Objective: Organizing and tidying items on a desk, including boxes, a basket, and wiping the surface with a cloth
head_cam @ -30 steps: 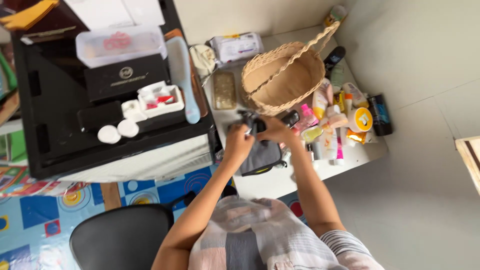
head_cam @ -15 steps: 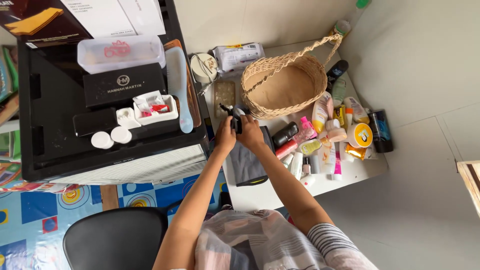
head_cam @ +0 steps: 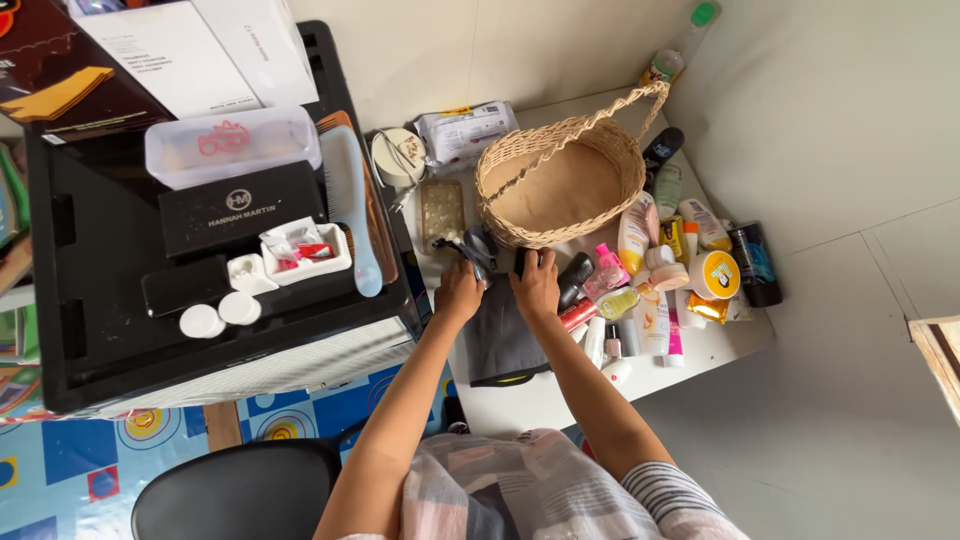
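**Holding small dark things above a grey pouch**

Looking down from the head camera, I see my left hand (head_cam: 459, 292) and my right hand (head_cam: 537, 285) side by side at the far end of a dark grey pouch (head_cam: 503, 340) that lies flat on the white surface (head_cam: 530, 400). My left hand is closed on a small dark tool (head_cam: 462, 250) whose end sticks out toward the wicker basket (head_cam: 560, 180); I cannot tell exactly what the tool is. My right hand is curled, with the fingers on a small black item (head_cam: 522, 262) at the pouch edge, but I cannot tell if it really grips it. The basket stands just beyond both hands and looks empty inside. To the right of my right hand there is a crowd of cosmetic bottles and tubes (head_cam: 650, 285), lying close together. On the left, a black cabinet (head_cam: 110, 300) carries boxes and a blue comb (head_cam: 350, 200).
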